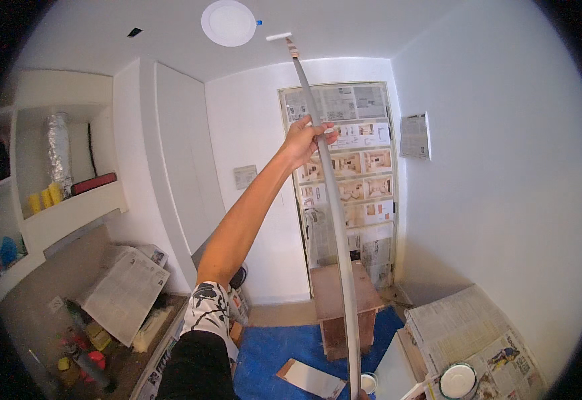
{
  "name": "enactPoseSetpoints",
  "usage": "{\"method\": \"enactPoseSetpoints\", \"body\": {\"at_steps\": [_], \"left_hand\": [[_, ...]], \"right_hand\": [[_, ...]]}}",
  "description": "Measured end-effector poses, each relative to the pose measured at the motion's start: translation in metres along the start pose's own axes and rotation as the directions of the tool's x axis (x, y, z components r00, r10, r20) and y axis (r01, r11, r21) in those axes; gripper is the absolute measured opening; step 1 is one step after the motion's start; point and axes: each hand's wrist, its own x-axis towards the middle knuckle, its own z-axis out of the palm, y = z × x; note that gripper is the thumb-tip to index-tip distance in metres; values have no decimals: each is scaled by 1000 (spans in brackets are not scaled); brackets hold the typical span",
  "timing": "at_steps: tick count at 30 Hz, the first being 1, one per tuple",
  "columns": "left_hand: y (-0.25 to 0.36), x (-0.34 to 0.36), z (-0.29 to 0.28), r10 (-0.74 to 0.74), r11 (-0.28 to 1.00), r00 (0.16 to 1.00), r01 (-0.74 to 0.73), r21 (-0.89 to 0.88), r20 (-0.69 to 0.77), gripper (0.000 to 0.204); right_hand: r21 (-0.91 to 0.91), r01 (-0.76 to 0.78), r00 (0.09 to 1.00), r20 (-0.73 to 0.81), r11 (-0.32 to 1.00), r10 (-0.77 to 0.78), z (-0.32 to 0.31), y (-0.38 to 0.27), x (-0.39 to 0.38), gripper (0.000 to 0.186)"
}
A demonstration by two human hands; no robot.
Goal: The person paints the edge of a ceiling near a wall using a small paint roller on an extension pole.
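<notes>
A paint roller (pixel 279 37) with a white sleeve is up at the grey-white ceiling, on a long grey extension pole (pixel 338 207). I cannot tell whether the sleeve touches the ceiling. My left hand (pixel 304 141) is raised and wrapped around the upper part of the pole, its fingertips showing on the right side. At the lower picture edge, a sliver of my right hand (pixel 362 395) shows against the pole's lower end; the rest is cut off. Just left of the roller is a round white ceiling light (pixel 229 23).
Newspaper covers the door (pixel 344 167) and a box-like surface at the right, where an open paint can (pixel 458 381) stands. A brown wooden stool (pixel 346 303) is on the blue floor covering (pixel 264 353). Shelves (pixel 71 207) with odds and ends line the left.
</notes>
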Motion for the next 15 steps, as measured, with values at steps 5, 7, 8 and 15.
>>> {"method": "enactPoseSetpoints", "body": {"at_steps": [5, 7, 8, 15], "left_hand": [[34, -45, 42, -8, 1000, 1000, 8, 9, 5, 50], [45, -61, 50, 13, 999, 1000, -14, 35, 21, 50], [48, -68, 54, 22, 999, 999, -24, 45, 29, 50], [71, -101, 85, 6, 999, 1000, -6, 51, 13, 47]], "right_hand": [[37, 27, 996, -92, 999, -24, -12, 24, -89, 41], [76, -77, 994, -75, 994, 82, -18, 40, -126, 42], [92, -130, 988, -66, 987, 136, -23, 43, -141, 42], [167, -170, 978, -95, 971, 187, -41, 11, -176, 41]]}}
